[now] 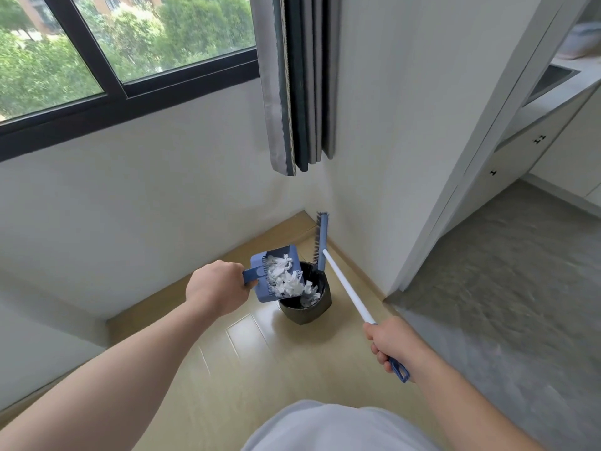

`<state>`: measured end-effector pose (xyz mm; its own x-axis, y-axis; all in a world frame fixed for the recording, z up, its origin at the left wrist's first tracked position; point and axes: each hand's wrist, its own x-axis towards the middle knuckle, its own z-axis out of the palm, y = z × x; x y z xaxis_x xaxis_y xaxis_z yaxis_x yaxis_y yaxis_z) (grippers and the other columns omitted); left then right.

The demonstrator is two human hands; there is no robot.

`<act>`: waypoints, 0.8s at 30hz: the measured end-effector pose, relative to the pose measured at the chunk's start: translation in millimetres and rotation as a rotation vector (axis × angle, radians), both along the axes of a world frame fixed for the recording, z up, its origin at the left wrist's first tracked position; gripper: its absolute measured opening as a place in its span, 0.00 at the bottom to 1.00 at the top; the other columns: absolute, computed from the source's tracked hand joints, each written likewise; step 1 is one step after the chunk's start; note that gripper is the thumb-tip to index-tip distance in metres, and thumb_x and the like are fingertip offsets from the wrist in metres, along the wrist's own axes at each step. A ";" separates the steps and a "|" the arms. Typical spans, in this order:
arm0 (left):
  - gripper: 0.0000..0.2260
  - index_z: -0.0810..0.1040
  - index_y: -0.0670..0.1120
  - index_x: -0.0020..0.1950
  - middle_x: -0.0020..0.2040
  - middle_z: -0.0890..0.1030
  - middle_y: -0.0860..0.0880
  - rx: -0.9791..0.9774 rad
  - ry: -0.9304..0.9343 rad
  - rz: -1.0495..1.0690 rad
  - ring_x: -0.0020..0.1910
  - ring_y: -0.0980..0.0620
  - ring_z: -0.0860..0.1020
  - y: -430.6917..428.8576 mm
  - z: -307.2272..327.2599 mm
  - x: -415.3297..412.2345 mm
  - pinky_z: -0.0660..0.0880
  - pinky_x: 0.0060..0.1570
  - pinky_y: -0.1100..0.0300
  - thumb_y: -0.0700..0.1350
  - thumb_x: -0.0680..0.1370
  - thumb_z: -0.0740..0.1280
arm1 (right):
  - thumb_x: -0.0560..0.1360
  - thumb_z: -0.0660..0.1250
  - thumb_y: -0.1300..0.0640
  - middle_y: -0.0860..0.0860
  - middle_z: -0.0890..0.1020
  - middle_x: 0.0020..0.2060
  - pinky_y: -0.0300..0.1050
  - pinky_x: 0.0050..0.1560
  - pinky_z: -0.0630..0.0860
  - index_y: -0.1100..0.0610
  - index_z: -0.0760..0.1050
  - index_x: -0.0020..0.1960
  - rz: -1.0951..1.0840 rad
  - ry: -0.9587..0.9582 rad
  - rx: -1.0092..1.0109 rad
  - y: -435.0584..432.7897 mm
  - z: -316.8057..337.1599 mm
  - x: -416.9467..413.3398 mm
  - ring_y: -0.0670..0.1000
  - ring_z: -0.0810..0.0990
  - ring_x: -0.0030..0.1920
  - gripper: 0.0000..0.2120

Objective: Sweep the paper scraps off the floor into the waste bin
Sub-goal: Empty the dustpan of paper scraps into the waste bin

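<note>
- Broom (348,291): right hand (390,341) fingers wrapped round handle end; brush head raised far beyond fingers, behind bin.
- Waste bin (305,312): just beyond left fingertips, under pan lip.
- Dustpan (260,288): left hand (216,288) fingers clamped on stub handle; pan tilted binward.
- Paper scraps (283,276): heaped in pan, some sliding into bin.
- Risk: pan mouth looks as wide as bin opening, so fast tip likely spills light scraps over rim; swinging brush head could knock bin.

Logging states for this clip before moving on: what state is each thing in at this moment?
Waste bin: upright on floor, open, partly filled.
Dustpan: tilted over waste bin, gripped by left hand.
Paper scraps: part in dustpan, part in bin.
Broom: held near handle end by right hand, head beyond bin.
Curtain: gathered beside window.
</note>
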<state>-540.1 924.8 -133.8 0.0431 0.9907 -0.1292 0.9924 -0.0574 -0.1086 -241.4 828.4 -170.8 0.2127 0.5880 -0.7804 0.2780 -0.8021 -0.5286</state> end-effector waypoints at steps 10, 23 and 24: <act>0.17 0.71 0.52 0.39 0.34 0.73 0.52 0.011 -0.004 -0.004 0.37 0.45 0.78 10.5 0.5 3.9 0.74 0.36 0.60 0.63 0.79 0.60 | 0.79 0.60 0.55 0.56 0.73 0.30 0.41 0.25 0.67 0.64 0.75 0.46 -0.004 -0.007 0.008 -3.9 -1.4 3.0 0.51 0.68 0.25 0.12; 0.17 0.70 0.52 0.39 0.32 0.70 0.53 0.010 0.035 -0.032 0.36 0.45 0.76 16.6 5.3 11.5 0.72 0.36 0.59 0.63 0.80 0.60 | 0.79 0.60 0.55 0.56 0.73 0.31 0.39 0.24 0.67 0.64 0.75 0.47 -0.025 -0.004 -0.010 -7.6 -3.6 5.6 0.51 0.67 0.25 0.11; 0.17 0.70 0.52 0.39 0.33 0.70 0.53 0.006 0.050 -0.043 0.36 0.45 0.75 17.2 5.9 12.6 0.72 0.36 0.59 0.62 0.80 0.59 | 0.79 0.61 0.55 0.56 0.72 0.31 0.39 0.23 0.66 0.64 0.75 0.47 -0.032 0.001 -0.012 -7.2 -3.7 5.8 0.51 0.66 0.25 0.12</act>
<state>-527.5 942.1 -127.9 0.0790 0.9888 -0.1264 0.9825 -0.0987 -0.1580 -235.6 821.2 -174.6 0.2307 0.5715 -0.7875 0.2519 -0.8168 -0.5190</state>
